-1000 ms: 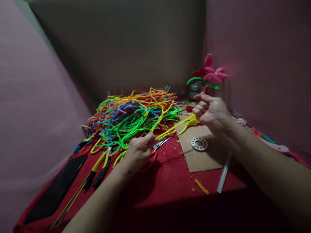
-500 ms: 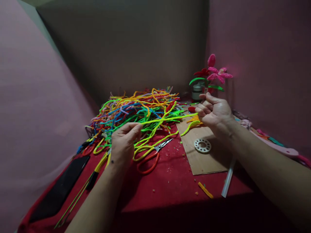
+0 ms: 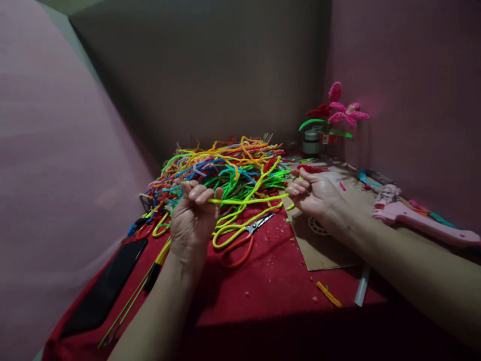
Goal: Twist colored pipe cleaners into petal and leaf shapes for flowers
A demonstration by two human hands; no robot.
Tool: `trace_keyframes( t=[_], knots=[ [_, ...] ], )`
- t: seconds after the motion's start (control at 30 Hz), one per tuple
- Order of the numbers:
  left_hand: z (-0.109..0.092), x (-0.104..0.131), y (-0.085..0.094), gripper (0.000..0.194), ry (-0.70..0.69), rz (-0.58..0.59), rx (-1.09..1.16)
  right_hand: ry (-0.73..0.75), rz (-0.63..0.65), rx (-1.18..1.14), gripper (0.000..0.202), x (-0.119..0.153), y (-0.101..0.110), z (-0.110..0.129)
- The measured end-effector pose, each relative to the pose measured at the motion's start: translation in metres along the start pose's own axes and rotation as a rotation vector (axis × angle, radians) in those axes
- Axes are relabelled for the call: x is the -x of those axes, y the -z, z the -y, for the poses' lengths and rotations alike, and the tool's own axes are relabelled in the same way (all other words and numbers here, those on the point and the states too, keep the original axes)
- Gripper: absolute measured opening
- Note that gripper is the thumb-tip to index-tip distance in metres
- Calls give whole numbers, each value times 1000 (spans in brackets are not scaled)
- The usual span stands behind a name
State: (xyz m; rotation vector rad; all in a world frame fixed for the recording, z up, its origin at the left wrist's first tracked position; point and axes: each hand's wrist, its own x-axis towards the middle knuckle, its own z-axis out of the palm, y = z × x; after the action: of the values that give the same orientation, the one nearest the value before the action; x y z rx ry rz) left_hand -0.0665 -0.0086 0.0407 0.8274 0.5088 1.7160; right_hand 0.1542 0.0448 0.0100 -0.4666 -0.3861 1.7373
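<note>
A yellow-green pipe cleaner stretches nearly level between my two hands. My left hand is closed on one end, its fingers curled. My right hand grips the other end in a fist, above the cardboard sheet. Just behind the strand lies a heap of many-coloured pipe cleaners. Scissors with yellow and red handles lie below the strand, blades pointing right. A white disc with holes rests on the cardboard, partly hidden by my right hand.
At the right lies a pink glue gun. Pink pipe-cleaner flowers stand at the back by a grey container. A black flat object lies on the left. Near the front edge are an orange piece and a clear stick.
Both hands have come closer together, and my left hand has turned over with its fingers curled. My right hand has moved down and left. The view has shifted slightly.
</note>
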Motion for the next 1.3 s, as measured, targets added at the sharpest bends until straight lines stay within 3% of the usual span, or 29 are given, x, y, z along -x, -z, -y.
trace_keyframes(
  t=[0.13, 0.4, 0.6, 0.73, 0.93, 1.1, 1.3],
  knots=[
    [-4, -2, 5, 33, 41, 50, 208, -13, -36, -19, 23, -2, 0, -2],
    [-14, -6, 12, 36, 12, -11, 174, 85, 57, 77, 23, 7, -8, 6],
    [-19, -3, 11, 37, -5, 47, 196, 115, 105, 120, 22, 13, -11, 10],
    [-12, -4, 12, 32, -24, 60, 164, 116, 166, 77, 19, 9, -9, 8],
    [-1, -8, 4, 20, -1, 45, 160, -22, 244, 82, 19, 9, -8, 0],
    [10, -10, 4, 13, -18, -50, -67, 28, 289, 198, 17, 12, -5, -6],
    [27, 10, -16, 13, 185, 127, -218, -54, 419, 277, 17, 17, -4, -18]
  ],
)
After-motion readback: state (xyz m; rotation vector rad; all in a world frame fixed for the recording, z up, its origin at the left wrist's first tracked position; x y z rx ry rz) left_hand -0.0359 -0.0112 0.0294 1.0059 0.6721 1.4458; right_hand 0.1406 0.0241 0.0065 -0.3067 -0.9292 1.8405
